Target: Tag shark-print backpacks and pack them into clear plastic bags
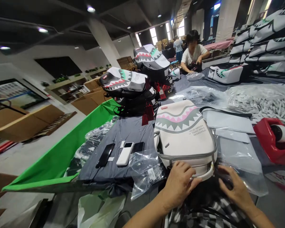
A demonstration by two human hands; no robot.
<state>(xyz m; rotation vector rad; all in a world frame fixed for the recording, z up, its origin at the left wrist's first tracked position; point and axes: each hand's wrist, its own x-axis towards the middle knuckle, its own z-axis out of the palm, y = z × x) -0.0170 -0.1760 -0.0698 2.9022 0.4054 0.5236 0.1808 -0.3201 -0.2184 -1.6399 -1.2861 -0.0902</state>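
At the white shark-mouth backpack (180, 139), curls left fingers (183, 167), perhaps for steadying; cannot confirm grip. Holds right fingers (231, 172) parted, empty.

You have two bare hands (180, 179) in view and one cream backpack with a pink-and-grey toothed print (180, 144) before you. You can count two flat black rectangular phones (105, 155), one slim white device with a dark screen (124, 155), one red plastic tape dispenser (266, 137) and two piles of black-and-grey backpacks (137, 83).

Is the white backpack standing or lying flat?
Lying flat: the backpack has its toothy print facing up, with the left hand at its near end.
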